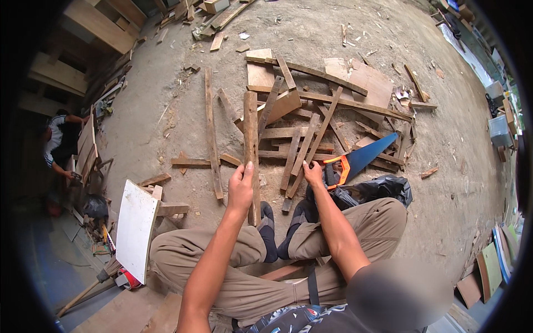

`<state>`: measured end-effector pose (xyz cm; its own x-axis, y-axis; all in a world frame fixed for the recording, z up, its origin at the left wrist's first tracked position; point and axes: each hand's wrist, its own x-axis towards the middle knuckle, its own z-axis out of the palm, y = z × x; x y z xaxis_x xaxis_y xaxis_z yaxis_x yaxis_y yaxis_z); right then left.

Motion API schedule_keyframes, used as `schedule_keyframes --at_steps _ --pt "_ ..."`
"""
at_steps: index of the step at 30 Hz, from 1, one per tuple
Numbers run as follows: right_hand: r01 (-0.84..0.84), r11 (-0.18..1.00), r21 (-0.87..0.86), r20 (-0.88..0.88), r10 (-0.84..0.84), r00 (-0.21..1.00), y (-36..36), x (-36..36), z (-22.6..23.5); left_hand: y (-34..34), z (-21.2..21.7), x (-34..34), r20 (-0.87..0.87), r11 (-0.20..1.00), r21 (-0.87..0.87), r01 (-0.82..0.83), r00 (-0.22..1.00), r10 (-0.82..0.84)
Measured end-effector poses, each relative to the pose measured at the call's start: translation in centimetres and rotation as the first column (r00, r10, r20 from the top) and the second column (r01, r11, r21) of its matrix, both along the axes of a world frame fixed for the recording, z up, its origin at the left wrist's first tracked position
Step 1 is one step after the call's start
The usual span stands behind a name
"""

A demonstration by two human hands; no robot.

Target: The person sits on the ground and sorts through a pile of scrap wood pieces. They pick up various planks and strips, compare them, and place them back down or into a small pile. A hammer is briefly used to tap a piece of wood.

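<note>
My left hand [241,186] is wrapped around a long wooden slat [251,139], standing it up from the dirt floor [166,111] between my feet. My right hand [312,173] rests fingers-down on the scrap wood pile [311,122], just beside the blue handsaw [363,156], gripping nothing I can see.

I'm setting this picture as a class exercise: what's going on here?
A person sits on the ground outdoors, facing a heap of scrap wooden slats. The left hand grips a long wooden plank that points away from them, its near end between their feet. The right hand rests on a slat beside a handsaw with a blue blade and orange handle, which lies on the pile. A white board leans at the left, where another person crouches.
</note>
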<state>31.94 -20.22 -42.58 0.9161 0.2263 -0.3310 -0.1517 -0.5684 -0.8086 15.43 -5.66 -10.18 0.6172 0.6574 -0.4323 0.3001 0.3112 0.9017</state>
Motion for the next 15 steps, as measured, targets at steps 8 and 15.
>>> schedule_keyframes --at_steps 8,15 --pt "0.196 0.975 0.102 0.166 -0.211 0.963 0.8 -1.5 4.7 0.2 -8.7 -1.7 -0.075 0.910 0.415 -0.002 0.997 0.037" --pt "0.211 0.971 -0.114 0.365 -0.157 0.918 1.9 -1.4 7.5 1.2 -9.2 -2.2 -0.137 0.925 0.379 0.017 0.990 0.038"
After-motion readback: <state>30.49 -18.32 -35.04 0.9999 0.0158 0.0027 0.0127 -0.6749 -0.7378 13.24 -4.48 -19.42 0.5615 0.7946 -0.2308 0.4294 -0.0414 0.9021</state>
